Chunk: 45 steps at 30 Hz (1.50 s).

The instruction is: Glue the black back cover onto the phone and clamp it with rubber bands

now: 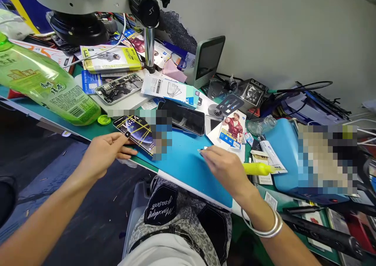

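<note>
A lit smartphone (135, 132) with yellow lines across its display is tilted over the near edge of the blue mat (185, 156). Gripping its near left side is my left hand (107, 152), thumb above and fingers below. Part of the phone's right end is pixelated. My right hand (225, 166) hovers over the mat's right part with thumb and fingertips pinched together. A small dark tip shows at those fingertips, too small to name. Behind the mat lies a dark phone (188, 119). A yellow-green tube (258, 168) is just right of my right hand.
A green tea bottle (49, 84) lies tilted at left, its cap (103, 119) nearby. The microscope post (149, 48) rises behind. An opened phone (120, 89) rests on a white box. A small monitor (209, 58) and a blue machine (283, 152) stand to the right.
</note>
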Tool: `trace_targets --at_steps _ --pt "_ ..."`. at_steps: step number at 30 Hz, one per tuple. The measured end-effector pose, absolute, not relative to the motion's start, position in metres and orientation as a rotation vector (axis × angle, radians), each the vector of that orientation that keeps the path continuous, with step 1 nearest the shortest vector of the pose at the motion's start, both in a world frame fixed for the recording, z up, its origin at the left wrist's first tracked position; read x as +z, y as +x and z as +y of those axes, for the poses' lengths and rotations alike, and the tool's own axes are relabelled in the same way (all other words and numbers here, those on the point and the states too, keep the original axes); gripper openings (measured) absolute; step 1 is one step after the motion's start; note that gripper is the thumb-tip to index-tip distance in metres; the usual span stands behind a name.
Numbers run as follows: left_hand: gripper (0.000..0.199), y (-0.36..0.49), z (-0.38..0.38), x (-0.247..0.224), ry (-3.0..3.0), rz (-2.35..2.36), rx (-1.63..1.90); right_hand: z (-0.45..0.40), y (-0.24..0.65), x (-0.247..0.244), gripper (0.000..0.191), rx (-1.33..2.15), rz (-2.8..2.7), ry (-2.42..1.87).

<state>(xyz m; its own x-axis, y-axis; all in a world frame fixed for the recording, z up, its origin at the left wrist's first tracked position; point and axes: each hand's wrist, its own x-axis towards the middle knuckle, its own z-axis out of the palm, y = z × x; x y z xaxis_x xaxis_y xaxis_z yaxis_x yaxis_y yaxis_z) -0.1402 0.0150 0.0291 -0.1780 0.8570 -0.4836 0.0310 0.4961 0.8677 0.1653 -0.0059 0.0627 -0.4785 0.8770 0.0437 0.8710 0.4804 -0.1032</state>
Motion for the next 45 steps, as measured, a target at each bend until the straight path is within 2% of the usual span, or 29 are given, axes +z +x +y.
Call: trace_targets --at_steps 3,7,10,13,16,18,23,26,29,33,42,45 --pt "0.021 -0.141 0.018 0.036 0.842 1.621 0.83 -0.011 0.161 0.06 0.032 0.182 -2.594 -1.578" --pt "0.022 -0.143 0.02 0.041 0.957 1.672 0.745 -0.015 0.16 0.054 0.024 0.4 -2.532 -1.555" --pt "0.024 -0.147 0.021 0.044 1.039 1.71 0.665 -0.016 0.165 0.057 0.018 0.516 -2.327 -1.576" --pt "0.026 -0.146 0.017 0.045 1.111 1.758 0.614 -0.021 0.167 0.061 0.02 0.628 -2.081 -1.605" --pt "0.016 -0.126 0.004 0.042 1.243 1.809 0.782 -0.028 0.165 0.061 0.026 0.728 -1.928 -1.588" --pt "0.009 -0.101 -0.007 0.039 1.405 1.637 1.035 -0.032 0.163 0.059 0.028 0.733 -1.882 -1.568" --pt "0.017 -0.037 -0.023 0.033 1.508 1.277 1.163 -0.038 0.157 0.054 0.021 0.436 -1.869 -1.583" --pt "0.026 -0.019 -0.022 0.029 1.674 1.246 1.048 -0.041 0.153 0.047 0.021 0.234 -1.958 -1.567" --pt "0.025 -0.015 -0.019 0.023 1.832 1.295 0.847 -0.042 0.15 0.037 0.025 0.177 -2.093 -1.538" --pt "0.02 -0.012 -0.018 0.02 1.942 1.397 0.728 -0.04 0.147 0.027 0.027 0.226 -2.212 -1.545" --pt "0.009 -0.014 -0.023 0.021 2.226 1.46 0.596 -0.029 0.158 0.047 0.008 0.563 -2.053 -1.648" --pt "0.008 -0.011 -0.024 0.015 2.296 1.504 0.684 -0.024 0.162 0.056 0.017 0.613 -2.005 -1.708"
